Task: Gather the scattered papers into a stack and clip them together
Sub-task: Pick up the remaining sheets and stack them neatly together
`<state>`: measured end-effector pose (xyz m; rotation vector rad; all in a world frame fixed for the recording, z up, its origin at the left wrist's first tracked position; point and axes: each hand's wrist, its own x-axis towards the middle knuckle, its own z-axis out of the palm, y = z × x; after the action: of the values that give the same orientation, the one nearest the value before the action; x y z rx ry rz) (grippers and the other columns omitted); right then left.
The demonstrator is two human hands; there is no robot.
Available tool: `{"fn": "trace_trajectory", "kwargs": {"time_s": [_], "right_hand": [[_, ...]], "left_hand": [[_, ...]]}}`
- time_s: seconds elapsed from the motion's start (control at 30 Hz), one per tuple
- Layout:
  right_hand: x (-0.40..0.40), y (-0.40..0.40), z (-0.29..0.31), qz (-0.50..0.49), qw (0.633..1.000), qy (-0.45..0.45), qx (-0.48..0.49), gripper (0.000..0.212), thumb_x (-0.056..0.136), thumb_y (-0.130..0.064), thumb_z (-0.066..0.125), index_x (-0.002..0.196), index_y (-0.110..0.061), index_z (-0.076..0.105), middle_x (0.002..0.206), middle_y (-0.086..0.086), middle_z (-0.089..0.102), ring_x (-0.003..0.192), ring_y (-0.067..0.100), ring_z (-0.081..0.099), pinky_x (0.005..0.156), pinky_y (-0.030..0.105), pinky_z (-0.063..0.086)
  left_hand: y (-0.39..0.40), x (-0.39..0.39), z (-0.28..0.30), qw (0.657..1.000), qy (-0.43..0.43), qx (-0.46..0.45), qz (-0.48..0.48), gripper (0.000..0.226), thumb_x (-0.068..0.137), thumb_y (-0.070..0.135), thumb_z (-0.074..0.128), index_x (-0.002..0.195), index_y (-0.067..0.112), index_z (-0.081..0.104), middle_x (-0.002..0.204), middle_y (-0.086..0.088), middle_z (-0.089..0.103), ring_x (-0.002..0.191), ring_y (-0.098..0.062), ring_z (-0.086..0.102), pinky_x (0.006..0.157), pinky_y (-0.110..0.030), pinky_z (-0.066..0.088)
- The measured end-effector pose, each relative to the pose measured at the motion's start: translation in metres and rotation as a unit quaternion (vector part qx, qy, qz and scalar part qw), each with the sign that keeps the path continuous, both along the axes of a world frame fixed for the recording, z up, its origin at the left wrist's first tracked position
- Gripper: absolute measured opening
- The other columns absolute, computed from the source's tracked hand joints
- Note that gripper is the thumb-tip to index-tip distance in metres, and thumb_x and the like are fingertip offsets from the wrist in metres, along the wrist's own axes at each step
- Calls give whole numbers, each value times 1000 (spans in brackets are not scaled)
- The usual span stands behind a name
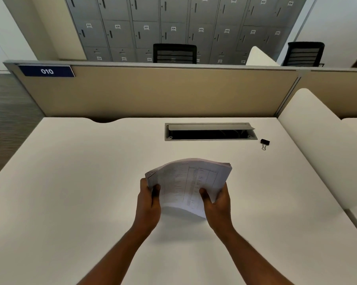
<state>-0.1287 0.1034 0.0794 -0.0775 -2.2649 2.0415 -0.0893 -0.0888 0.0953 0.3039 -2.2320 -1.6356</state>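
Your left hand (149,199) and right hand (216,200) pinch stack (188,182) by side edges, lifted over desk (70,182) centre. Sheets light, floppy, bowing; likely to slide. Clip (265,143) at 2 o'clock, well apart. Clamp stiffer top edge.

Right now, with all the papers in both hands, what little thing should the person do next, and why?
Probably tap the stack of papers edge-down on the desk to square it. The left hand and right hand both grip it above the desk, and its sheets look fanned and uneven at the top edge. The binder clip lies untouched, far right near the cable slot, so clipping likely follows.
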Motion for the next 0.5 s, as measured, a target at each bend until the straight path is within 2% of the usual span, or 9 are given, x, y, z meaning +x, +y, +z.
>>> {"fn": "trace_trajectory", "kwargs": {"time_s": [0.1, 0.2, 0.33, 0.43, 0.5], "right_hand": [[-2, 0, -7, -4, 1000, -21, -1, 40, 92, -5, 71, 127, -18, 58, 111, -7, 70, 104, 4, 66, 85, 20, 57], [-3, 2, -10, 0, 999, -39, 8, 27, 93, -8, 70, 115, -22, 64, 105, -4, 72, 98, 6, 68, 81, 22, 57], [-7, 4, -12, 2, 999, -47, 21, 20, 94, -8, 70, 108, -21, 67, 101, -3, 73, 94, 7, 68, 77, 20, 55], [-10, 3, -12, 1, 999, -50, 15, 23, 93, -5, 70, 112, -17, 66, 104, -3, 73, 95, 4, 68, 78, 18, 55], [-11, 4, -10, 0, 999, -37, 23, 28, 92, -6, 71, 117, -17, 65, 108, -6, 73, 97, 1, 68, 81, 16, 55]], "left_hand": [[-1, 0, -11, 1000, -31, 1, 0, 22, 95, 20, 41, 117, 21, 44, 97, 13, 61, 90, -13, 59, 76, -38, 53], [-1, -1, -15, 999, -47, 4, 0, 17, 97, 17, 41, 114, 15, 44, 96, 3, 61, 86, -14, 58, 76, -47, 52], [0, -2, -17, 999, -49, -1, -4, 21, 95, 19, 39, 114, 12, 45, 95, 3, 61, 86, -12, 58, 72, -39, 53], [0, -5, -15, 999, -51, -2, -7, 14, 99, 9, 39, 110, 11, 48, 93, 8, 61, 85, -3, 60, 67, -21, 52], [-2, -8, -14, 998, -64, -14, -3, 9, 102, 8, 39, 106, 9, 48, 92, 7, 60, 80, 1, 59, 64, -18, 48]]}}
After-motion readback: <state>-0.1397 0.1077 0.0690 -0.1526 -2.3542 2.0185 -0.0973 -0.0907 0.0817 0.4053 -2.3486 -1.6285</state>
